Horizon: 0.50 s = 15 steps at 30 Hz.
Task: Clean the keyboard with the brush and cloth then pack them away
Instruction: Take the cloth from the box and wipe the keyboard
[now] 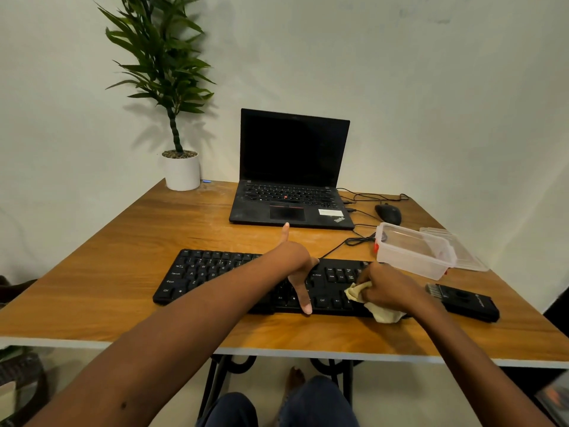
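Head view, open clear box (412, 257) beside keyboard (215, 272), right hand (391, 288) gripping cloth (385, 314)

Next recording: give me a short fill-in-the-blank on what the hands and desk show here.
1. The right hand grips a pale ____ on the keyboard.
2. The brush lies on the table to the ____ of the keyboard.
3. The clear box stands open, with its ____ lying beside it.

Missing words: cloth; right; lid.
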Each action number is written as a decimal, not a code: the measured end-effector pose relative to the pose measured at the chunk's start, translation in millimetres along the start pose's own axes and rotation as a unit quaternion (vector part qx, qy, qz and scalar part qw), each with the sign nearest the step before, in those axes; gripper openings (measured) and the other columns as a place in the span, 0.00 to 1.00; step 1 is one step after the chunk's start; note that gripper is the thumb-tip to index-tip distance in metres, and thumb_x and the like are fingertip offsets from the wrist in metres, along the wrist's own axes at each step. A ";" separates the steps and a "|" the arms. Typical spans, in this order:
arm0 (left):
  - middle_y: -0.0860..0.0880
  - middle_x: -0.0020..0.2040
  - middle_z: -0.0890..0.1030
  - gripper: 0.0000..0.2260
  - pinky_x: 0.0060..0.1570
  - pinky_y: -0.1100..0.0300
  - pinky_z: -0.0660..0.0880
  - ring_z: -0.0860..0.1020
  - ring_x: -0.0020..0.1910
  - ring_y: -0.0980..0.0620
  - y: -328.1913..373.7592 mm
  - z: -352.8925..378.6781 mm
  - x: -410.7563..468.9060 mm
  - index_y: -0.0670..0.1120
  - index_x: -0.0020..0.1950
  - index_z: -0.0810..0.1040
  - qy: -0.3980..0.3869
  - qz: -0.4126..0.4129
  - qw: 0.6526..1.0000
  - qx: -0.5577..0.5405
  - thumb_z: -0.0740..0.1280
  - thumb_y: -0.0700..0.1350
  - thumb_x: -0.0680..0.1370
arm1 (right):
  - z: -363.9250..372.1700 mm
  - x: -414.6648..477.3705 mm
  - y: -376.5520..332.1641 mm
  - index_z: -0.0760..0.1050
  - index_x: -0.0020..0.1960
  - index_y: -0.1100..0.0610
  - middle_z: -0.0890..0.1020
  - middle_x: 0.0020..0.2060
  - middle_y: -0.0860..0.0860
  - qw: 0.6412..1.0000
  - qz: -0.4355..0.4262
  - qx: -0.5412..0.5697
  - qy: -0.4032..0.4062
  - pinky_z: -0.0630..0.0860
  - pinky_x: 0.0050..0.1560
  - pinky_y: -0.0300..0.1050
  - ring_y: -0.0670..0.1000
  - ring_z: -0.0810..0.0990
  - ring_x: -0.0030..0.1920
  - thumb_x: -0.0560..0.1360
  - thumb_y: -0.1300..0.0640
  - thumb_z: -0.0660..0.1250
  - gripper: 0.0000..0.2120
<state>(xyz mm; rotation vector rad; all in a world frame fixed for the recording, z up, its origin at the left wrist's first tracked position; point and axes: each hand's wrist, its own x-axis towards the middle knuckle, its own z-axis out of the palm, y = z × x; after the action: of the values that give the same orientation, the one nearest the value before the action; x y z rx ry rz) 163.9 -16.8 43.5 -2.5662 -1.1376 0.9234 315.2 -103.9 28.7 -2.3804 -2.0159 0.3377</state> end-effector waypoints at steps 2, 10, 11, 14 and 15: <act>0.43 0.76 0.58 0.50 0.59 0.29 0.28 0.53 0.75 0.40 -0.1 -1.3 0.6 0.50 0.77 0.40 -0.002 0.007 1.000 -0.008 0.62 0.71 0.68 | 5.7 1.9 -8.4 0.75 0.60 0.56 0.79 0.56 0.54 0.998 0.025 -0.001 0.059 0.78 0.51 0.45 0.52 0.78 0.54 0.75 0.56 0.66 0.14; 0.43 0.75 0.61 0.51 0.60 0.27 0.28 0.55 0.75 0.40 -2.6 0.0 5.5 0.49 0.78 0.43 -0.006 0.007 1.000 -0.021 0.64 0.72 0.66 | -0.9 -0.7 -10.5 0.72 0.61 0.57 0.78 0.55 0.55 0.998 0.054 -0.030 0.027 0.75 0.45 0.42 0.53 0.78 0.51 0.75 0.56 0.65 0.15; 0.43 0.75 0.60 0.51 0.59 0.27 0.28 0.54 0.75 0.40 -2.0 -1.3 4.5 0.49 0.78 0.43 -0.008 0.006 1.000 -0.023 0.64 0.72 0.66 | -0.1 -1.1 -12.9 0.72 0.60 0.57 0.78 0.54 0.55 0.997 0.058 -0.032 0.038 0.75 0.45 0.42 0.53 0.78 0.49 0.75 0.56 0.65 0.15; 0.44 0.76 0.58 0.51 0.58 0.29 0.28 0.53 0.75 0.40 -2.3 -0.8 3.4 0.50 0.78 0.41 -0.013 0.004 0.999 -0.029 0.63 0.72 0.67 | 12.1 3.3 -21.9 0.74 0.56 0.60 0.80 0.49 0.55 0.991 0.061 -0.012 0.116 0.78 0.47 0.45 0.53 0.79 0.47 0.75 0.56 0.66 0.12; 0.44 0.76 0.58 0.51 0.58 0.29 0.28 0.53 0.75 0.40 -2.8 0.0 3.4 0.50 0.77 0.41 -0.013 0.002 1.000 -0.028 0.63 0.72 0.67 | 12.9 4.1 -22.2 0.75 0.55 0.60 0.80 0.49 0.55 0.991 0.063 -0.003 0.120 0.78 0.48 0.46 0.53 0.79 0.47 0.74 0.57 0.66 0.11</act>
<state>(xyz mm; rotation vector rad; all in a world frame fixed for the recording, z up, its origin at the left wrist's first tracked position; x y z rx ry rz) 163.9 -12.3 43.1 -2.6095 -1.1828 0.9410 292.0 -97.8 18.6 -2.4220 -1.7732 0.0414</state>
